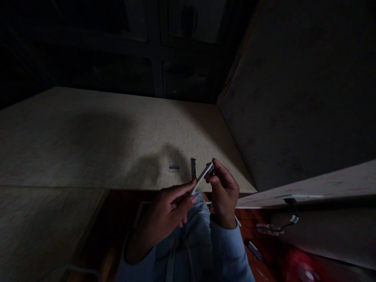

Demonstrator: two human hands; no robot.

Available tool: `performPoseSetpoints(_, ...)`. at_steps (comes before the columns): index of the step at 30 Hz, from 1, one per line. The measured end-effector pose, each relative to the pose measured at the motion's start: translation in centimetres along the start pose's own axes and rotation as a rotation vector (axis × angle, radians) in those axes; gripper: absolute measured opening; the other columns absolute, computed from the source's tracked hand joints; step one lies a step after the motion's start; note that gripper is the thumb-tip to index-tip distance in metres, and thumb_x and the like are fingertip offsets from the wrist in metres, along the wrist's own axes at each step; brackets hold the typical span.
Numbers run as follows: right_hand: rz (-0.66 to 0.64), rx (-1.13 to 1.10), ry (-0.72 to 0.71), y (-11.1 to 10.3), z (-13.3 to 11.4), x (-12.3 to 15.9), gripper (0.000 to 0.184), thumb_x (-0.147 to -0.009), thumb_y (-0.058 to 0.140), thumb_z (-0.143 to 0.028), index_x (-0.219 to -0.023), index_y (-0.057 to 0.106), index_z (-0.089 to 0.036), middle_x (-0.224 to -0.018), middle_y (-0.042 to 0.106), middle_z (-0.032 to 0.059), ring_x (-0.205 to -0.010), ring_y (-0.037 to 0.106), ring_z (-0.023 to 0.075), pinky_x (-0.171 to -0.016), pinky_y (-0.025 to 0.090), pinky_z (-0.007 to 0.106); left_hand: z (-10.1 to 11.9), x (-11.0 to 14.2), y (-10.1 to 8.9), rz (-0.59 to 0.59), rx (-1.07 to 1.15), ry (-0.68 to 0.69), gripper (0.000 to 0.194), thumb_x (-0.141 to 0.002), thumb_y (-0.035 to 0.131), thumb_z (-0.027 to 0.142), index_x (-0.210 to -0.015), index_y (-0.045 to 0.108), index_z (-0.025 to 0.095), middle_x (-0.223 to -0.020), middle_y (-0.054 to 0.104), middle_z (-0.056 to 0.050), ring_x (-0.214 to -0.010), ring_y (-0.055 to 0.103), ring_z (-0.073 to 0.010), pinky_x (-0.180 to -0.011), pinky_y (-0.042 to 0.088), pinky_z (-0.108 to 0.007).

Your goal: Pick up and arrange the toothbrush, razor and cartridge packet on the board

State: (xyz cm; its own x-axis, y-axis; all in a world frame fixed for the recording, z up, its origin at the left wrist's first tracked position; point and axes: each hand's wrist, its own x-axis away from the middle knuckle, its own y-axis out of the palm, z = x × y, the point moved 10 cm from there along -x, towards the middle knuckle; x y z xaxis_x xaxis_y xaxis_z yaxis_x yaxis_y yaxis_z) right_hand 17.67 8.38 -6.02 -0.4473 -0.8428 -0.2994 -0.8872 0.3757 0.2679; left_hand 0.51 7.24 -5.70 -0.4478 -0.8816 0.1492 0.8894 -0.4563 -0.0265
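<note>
Over the near edge of the table, a white toothbrush [201, 177] with dark bristles points up and to the right. My left hand [167, 211] is closed round its handle, thumb and fingers on either side. At the bristle end, my right hand [225, 192] pinches the brush head between thumb and fingers. Just behind the brush, on the table, lies a small dark object with a metallic-looking top [194, 166], perhaps a razor. To its left rests a small clear piece with a dark strip [174, 167].
The pale table [141, 129] meets a wall [299, 98] on the right and a dark window [155, 51] at the back. Below right, a cable [289, 225] hangs down, with a red item [305, 266] on the reddish floor. Light is dim.
</note>
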Motion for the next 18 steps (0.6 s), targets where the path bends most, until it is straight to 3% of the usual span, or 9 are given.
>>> performPoseSetpoints(9, 0.038, 0.018, -0.031, -0.2, -0.4, -0.1, 0.037, -0.083, 0.078, -0.030, -0.120, 0.074, -0.028, -0.104, 0.078, 0.0063, -0.091, 0.072, 0.0186, -0.081, 0.059, 0.035, -0.2, 0.6, -0.3, -0.031, 0.040, -0.019, 0.050, -0.089, 0.065, 0.040, -0.135, 0.065, 0.020, -0.072, 0.066, 0.000, -0.047, 0.053, -0.0074, -0.043, 0.047, -0.019)
performPoseSetpoints(18, 0.032, 0.042, -0.045, 0.1, -0.7, -0.1, 0.037, -0.083, 0.077, -0.030, -0.120, 0.074, -0.028, -0.103, 0.079, 0.0065, -0.091, 0.072, 0.0196, -0.078, 0.059, 0.035, 0.1, 0.6, -1.1, 0.002, 0.047, 0.003, 0.047, -0.084, 0.070, 0.038, -0.128, 0.070, 0.020, -0.077, 0.068, -0.002, -0.049, 0.053, -0.0072, -0.043, 0.047, -0.018)
